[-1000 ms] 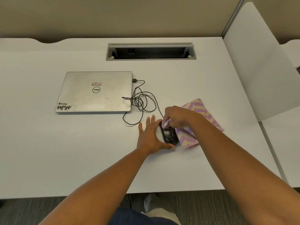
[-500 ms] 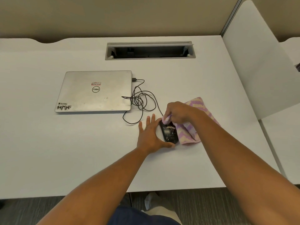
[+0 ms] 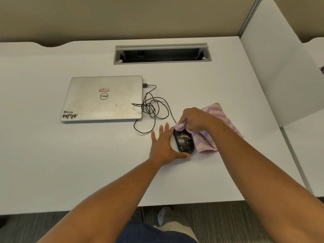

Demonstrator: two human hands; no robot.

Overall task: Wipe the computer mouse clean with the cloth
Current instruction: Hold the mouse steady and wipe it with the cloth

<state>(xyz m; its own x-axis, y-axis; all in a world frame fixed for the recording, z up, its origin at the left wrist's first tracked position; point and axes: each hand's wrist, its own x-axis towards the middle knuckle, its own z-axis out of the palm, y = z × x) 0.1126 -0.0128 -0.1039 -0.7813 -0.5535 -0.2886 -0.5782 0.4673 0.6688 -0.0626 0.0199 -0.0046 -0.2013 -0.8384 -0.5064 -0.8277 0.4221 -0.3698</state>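
Computer mouse (image 3: 184,143), light, rigid and apt to slide, braced by the flat, spread left hand (image 3: 164,146) while the right hand (image 3: 194,120) pinches the soft cloth (image 3: 206,141) against its front.

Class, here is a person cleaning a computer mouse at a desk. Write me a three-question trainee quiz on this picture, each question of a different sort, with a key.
1. True or false: the mouse is already free of crumbs.
2. Which hand grips the cloth? A) the left hand B) the right hand C) both
3. Fill in: the mouse cable plugs into the closed ____.

Key: 1. False, pale specks still cover its top. 2. B; the left hand lies flat, bracing the mouse from the side. 3. laptop.
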